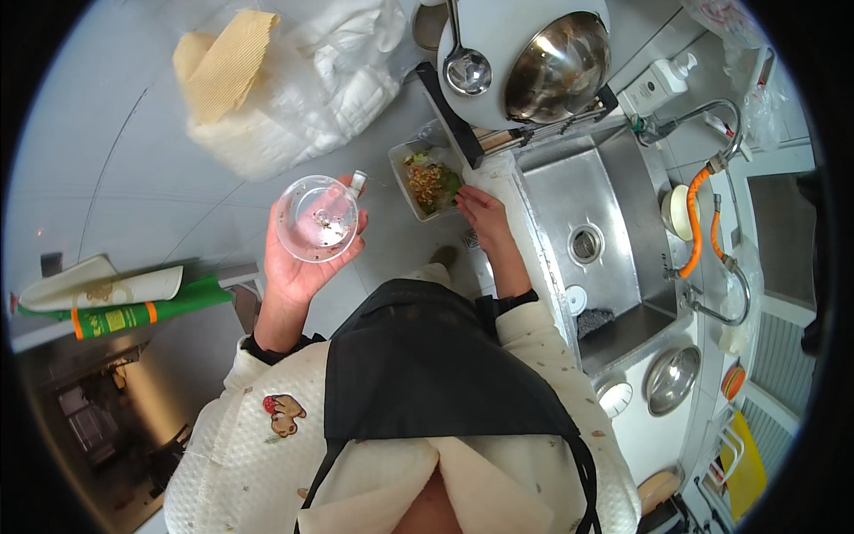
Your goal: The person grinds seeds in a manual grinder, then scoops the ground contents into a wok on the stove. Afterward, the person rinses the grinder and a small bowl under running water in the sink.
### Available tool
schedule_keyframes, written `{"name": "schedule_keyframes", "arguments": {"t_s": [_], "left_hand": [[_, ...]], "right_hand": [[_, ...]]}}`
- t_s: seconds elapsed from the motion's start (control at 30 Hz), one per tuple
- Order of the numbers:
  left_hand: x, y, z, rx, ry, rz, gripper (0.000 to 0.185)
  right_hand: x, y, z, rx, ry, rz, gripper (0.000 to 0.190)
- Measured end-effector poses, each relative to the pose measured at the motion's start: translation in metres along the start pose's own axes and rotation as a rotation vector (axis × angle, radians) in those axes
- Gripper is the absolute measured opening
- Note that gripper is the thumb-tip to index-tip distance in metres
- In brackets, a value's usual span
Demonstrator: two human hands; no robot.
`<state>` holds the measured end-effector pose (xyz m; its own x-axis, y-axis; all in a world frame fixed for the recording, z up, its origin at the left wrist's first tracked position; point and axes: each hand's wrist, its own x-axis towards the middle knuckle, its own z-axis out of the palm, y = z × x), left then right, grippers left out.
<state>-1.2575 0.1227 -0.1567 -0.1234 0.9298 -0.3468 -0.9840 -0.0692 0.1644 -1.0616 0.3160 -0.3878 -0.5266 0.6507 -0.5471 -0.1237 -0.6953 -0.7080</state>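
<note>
My left hand (298, 267) holds a clear plastic cup (317, 219) with small dark bits at its bottom. A small whitish object (358, 181), its kind unclear, shows at the fingertips of the same hand. To the right, my right hand (486, 215) is at the right edge of a pale rectangular bin (396, 163) with food scraps (432, 183) inside. Its fingertips are close together beside the rim; whether they touch it or hold something small, I cannot tell.
A stainless steel sink (567, 200) lies to the right, with a faucet (674, 127) and an orange-sleeved hose (697, 213). Beyond the bin stand a ladle (467, 70), a metal bowl (560, 67) and a knife rack (454, 117). White plastic bags (293, 107) are at the upper left.
</note>
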Motion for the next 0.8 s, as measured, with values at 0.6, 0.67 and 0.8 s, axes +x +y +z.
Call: {"name": "schedule_keyframes", "arguments": {"t_s": [0.6,0.67,0.8], "left_hand": [[0.117,-0.083,0.018,0.192,0.33,-0.471,0.067],[0.119,-0.085,0.015,0.266,0.4,-0.439,0.067],[0.123,-0.087,0.002,0.261,0.418,-0.414,0.065]], "right_hand": [[0.11,-0.259,-0.194,-0.871,0.692,-0.466,0.088],[0.135,-0.258,-0.2,-1.154,0.793,-0.439,0.09],[0.123,-0.257,-0.18,-0.778,0.648,-0.366,0.092]]}}
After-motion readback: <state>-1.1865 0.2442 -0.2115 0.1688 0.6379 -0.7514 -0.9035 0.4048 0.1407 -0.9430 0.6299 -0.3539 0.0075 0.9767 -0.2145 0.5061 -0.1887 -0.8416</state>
